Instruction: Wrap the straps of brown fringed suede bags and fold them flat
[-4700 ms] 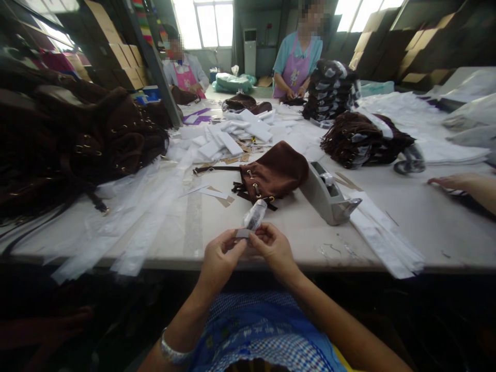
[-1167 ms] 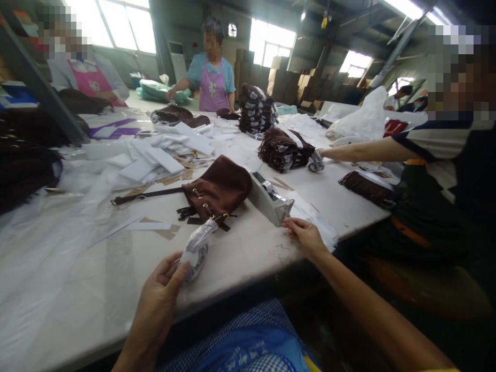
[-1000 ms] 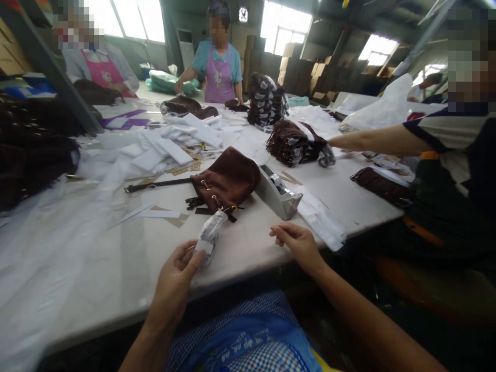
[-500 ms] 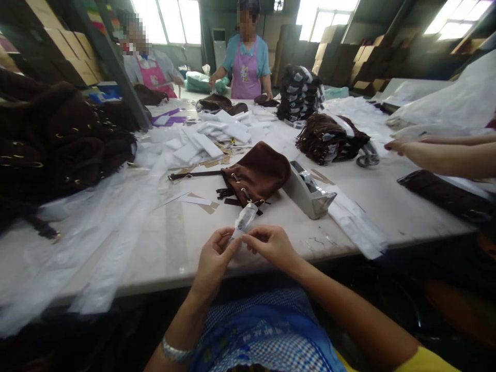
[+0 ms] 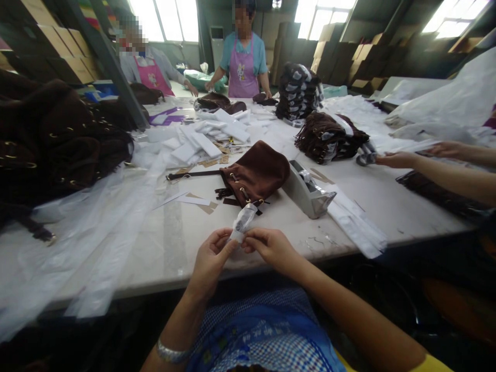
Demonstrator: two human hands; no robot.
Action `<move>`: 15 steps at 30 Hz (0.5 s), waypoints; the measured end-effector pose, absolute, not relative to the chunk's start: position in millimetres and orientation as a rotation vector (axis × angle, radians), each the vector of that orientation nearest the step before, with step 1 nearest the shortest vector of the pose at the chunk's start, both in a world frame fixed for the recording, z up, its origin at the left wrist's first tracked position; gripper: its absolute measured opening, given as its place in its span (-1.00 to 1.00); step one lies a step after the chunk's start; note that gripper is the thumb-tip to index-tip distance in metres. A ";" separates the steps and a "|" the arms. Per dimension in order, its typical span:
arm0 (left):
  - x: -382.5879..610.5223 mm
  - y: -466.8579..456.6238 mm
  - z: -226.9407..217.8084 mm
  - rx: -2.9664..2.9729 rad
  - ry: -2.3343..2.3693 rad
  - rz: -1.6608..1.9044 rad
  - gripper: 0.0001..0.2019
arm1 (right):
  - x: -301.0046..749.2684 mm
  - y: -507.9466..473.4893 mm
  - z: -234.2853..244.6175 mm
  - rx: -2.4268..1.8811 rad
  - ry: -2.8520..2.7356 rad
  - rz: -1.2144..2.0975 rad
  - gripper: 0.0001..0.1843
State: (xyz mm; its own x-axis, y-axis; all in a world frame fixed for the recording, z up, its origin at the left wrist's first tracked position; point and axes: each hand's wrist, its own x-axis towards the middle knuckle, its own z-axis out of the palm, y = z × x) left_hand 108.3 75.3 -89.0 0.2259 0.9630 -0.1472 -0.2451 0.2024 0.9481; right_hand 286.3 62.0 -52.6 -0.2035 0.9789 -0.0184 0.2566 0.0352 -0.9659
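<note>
My left hand [image 5: 209, 256] and my right hand [image 5: 269, 247] meet over the table's near edge. Both pinch the lower end of a small part wrapped in clear plastic [image 5: 242, 222]. The wrapped part hangs from the front of a brown suede drawstring bag [image 5: 258, 173], which lies on the white table [image 5: 372, 201] just beyond my hands. A dark strap [image 5: 191, 175] runs left from the bag. A grey tape dispenser [image 5: 308, 190] stands to the right of the bag.
A heap of brown bags [image 5: 50, 139] fills the left; clear plastic sleeves [image 5: 101, 227] trail off the near edge. White packets [image 5: 356, 222] lie right of the dispenser. Fringed brown pieces [image 5: 329, 138] sit beyond. A co-worker's hands [image 5: 399, 159] reach in from the right; two aproned people stand at the far end.
My right hand came back from the tape dispenser and joined my left on the wrapped part. The view swung left. The co-worker's hands moved in over the table's right side.
</note>
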 end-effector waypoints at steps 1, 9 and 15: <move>108.3 75.4 -88.8 0.979 0.947 1.047 -0.57 | 285.4 60.8 -52.6 -1.293 -1.572 1.182 -0.83; 109.0 73.8 -87.7 1.034 0.973 1.079 -0.60 | 277.6 55.2 -60.6 -1.320 -1.559 0.975 -0.82; 106.9 73.5 -92.5 1.067 0.975 1.063 -0.61 | 273.7 60.1 -64.0 -1.324 -1.418 1.105 -0.92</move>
